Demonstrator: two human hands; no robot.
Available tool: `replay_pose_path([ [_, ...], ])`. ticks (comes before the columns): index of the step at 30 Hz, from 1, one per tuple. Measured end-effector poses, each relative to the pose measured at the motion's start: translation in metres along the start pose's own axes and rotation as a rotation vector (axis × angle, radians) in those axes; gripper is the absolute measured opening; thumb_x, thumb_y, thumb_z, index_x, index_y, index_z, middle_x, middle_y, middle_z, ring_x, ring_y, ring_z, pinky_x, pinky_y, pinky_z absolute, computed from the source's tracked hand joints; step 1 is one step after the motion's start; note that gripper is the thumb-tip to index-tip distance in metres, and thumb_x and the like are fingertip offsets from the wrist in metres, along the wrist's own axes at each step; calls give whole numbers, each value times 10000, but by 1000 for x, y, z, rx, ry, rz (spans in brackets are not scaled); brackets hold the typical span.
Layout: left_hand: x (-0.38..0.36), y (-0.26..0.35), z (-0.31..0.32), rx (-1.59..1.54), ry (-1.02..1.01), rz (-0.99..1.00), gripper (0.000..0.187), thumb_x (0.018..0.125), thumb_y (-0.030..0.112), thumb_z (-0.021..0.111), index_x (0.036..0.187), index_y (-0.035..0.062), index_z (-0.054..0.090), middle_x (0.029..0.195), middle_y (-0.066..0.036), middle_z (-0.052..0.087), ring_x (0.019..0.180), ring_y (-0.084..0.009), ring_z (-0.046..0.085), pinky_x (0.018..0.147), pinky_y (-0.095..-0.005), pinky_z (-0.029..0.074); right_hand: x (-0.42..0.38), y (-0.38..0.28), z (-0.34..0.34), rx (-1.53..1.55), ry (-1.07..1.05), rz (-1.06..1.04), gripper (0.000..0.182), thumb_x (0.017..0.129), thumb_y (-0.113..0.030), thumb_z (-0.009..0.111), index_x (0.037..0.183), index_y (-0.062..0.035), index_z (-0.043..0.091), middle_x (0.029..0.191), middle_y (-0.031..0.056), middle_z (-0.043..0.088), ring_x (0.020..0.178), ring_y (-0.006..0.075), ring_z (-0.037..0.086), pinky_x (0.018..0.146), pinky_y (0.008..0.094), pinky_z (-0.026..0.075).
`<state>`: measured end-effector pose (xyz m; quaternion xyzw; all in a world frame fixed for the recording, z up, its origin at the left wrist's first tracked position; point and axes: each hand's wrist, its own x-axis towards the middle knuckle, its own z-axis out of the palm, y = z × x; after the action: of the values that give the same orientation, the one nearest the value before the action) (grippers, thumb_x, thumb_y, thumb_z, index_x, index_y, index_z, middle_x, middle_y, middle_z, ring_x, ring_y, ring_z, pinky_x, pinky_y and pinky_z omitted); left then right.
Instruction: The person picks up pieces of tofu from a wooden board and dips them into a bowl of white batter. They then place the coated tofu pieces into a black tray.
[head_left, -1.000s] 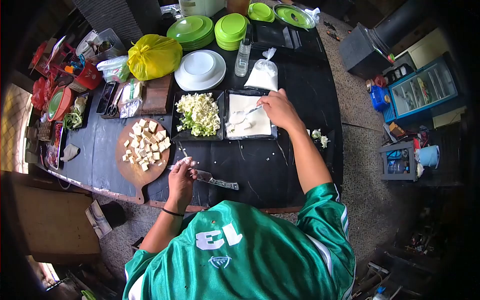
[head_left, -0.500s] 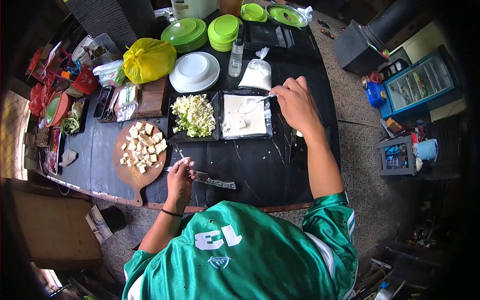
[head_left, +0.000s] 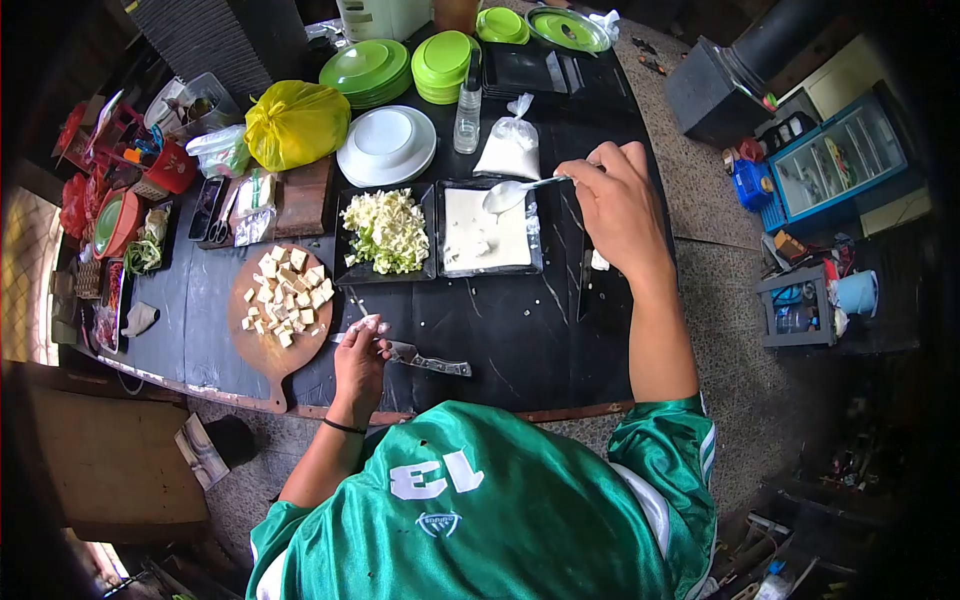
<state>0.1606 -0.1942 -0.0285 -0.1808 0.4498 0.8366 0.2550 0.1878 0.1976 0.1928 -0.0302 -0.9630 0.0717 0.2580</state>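
Observation:
My right hand [head_left: 615, 205] pinches the handle end of a metal spoon [head_left: 505, 197]. The spoon's bowl is over the white batter [head_left: 490, 225] in a square black dish [head_left: 536, 262]. A few pale lumps sit in the batter. My left hand [head_left: 362, 350], its fingertips smeared white, closes on a thin stick-like thing [head_left: 357, 303] whose exact kind I cannot tell. Beside that hand lies a knife [head_left: 435, 364], partly hidden by the fingers. To the left, tofu cubes [head_left: 285, 290] rest on a round wooden board [head_left: 248, 340]. Chopped cabbage and greens [head_left: 385, 230] fill another black dish [head_left: 343, 268].
White plates [head_left: 386, 150], green plates [head_left: 366, 72] and green bowls [head_left: 441, 65] are stacked behind the dishes. A clear bottle [head_left: 467, 125], a bag of white powder [head_left: 510, 145] and a yellow plastic bag [head_left: 297, 122] stand nearby. Scissors [head_left: 220, 222] lie by a wooden block [head_left: 305, 200].
My right hand has moved up and to the right, carrying the spoon. Its bowl has shifted towards the back right of the dish. My left hand has stayed in place.

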Motion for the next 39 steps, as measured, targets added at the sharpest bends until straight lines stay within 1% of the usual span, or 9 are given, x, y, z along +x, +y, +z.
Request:
replay_pose_path([
  [13,-2,0,2,8,8,-6,197,1067,143,697,1229,30,703,1033,-73,744,767,-130,656,686,-284,532,-8,0,-3,-15,64,10,255,876,-25,766,1095,-144,819,986,53,634,1010,289,585,874,415,541],
  [16,-2,-2,3,4,-4,0,198,1066,145,701,1230,34,705,1034,-71,746,768,-130,659,686,-284,530,-27,6,22,65,61,79,241,892,-27,754,1095,-143,812,970,58,627,985,297,587,858,418,540],
  [19,-4,-1,4,9,27,-5,201,1060,140,709,1234,41,707,1039,-67,748,774,-127,663,687,-281,530,-56,11,64,56,6,208,180,992,-78,681,1124,-107,801,967,85,649,991,318,584,875,442,531],
  [23,-2,-5,1,45,7,28,195,1044,133,732,1221,51,720,1026,-55,753,761,-116,661,683,-271,524,-91,30,110,-37,-111,338,165,1001,-88,664,1107,-103,789,1002,91,670,1030,340,603,893,468,548],
  [28,1,-1,22,411,-85,183,173,1036,113,743,1191,38,735,1007,-4,739,775,-71,632,690,-238,499,-103,36,124,-92,-97,427,161,974,-107,693,1096,-107,798,1013,91,679,1049,334,614,903,467,553],
  [35,16,1,83,608,-292,327,222,1019,89,767,1220,1,728,1028,35,729,867,-20,604,759,-208,482,-106,26,124,-62,-138,391,173,915,-121,741,1068,-98,818,1015,90,679,1074,321,621,916,452,565],
  [36,17,7,94,725,-301,333,252,977,105,804,1211,30,745,1019,3,750,871,-89,639,785,-252,512,-106,25,126,-62,-135,372,167,920,-111,738,1070,-106,812,1006,79,667,1069,314,614,904,453,563],
  [37,26,7,100,728,-302,332,252,977,105,804,1211,30,745,1019,3,750,871,-89,639,785,-252,512,-106,25,127,-61,-131,352,164,925,-100,735,1072,-113,806,996,68,656,1065,308,607,892,454,562],
  [39,49,7,110,1165,-349,687,280,918,127,836,1185,73,769,1023,-51,764,879,-199,665,819,-311,534,-106,23,132,-42,-124,361,157,921,-96,739,1063,-110,805,988,69,651,1065,305,599,902,447,557],
])
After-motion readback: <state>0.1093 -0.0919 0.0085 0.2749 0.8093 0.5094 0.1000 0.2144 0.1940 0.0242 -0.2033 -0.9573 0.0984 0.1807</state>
